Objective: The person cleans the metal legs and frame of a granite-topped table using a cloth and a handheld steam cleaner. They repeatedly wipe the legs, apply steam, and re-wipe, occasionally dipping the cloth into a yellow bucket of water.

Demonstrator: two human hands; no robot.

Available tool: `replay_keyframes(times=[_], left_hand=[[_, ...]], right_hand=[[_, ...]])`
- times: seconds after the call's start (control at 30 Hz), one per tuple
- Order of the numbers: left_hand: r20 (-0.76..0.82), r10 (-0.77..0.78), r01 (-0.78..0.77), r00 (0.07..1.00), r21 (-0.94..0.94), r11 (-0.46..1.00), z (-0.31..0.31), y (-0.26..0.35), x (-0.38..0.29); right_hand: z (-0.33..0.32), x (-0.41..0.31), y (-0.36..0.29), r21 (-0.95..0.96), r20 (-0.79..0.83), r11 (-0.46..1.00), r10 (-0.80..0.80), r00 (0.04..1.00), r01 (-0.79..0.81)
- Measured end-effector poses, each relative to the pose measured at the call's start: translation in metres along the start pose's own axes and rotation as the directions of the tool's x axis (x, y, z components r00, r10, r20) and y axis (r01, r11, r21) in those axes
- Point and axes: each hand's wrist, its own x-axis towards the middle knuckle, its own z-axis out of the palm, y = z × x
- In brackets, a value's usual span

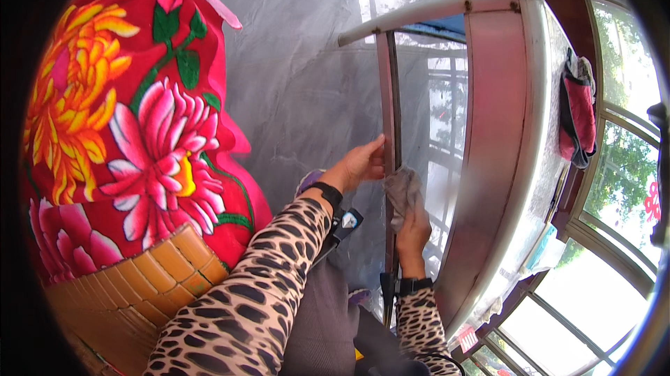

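A narrow metal rail (388, 88) runs down from a pale curved bar (429, 15) on the side of a reddish metal-panelled table or cabinet (494, 88). Against the left side of this rail rests my left hand (362, 162), its thumb pointing up along it and its fingers curled; their exact hold is partly hidden. My right hand (413, 232) grips a crumpled grey cloth (403, 193), which lies against the rail's right side, just below the left hand. Dark bands circle both wrists, over leopard-print sleeves.
At left, a red floral blanket (172, 166) lies by a tan tiled mat (162, 271). Glossy grey floor (298, 88) spans the middle. A pink and black cloth (578, 119) and a pale blue packet (542, 248) lie on the tabletop at right, beside windows.
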Motion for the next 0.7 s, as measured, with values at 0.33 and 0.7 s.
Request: replay_keyframes(times=[0.33,0.7], left_hand=[[0.019,0.015,-0.015,1.0,-0.012,1.0,0.006,0.006,-0.002],[0.03,-0.012,0.012,0.999,0.017,1.0,0.006,0.009,-0.007]], right_hand=[[-0.009,-0.025,-0.017,0.341,-0.137,0.933,-0.072,0.988,0.115],[-0.015,0.018,-0.042,0.478,0.002,0.875,-0.089,0.996,0.077]])
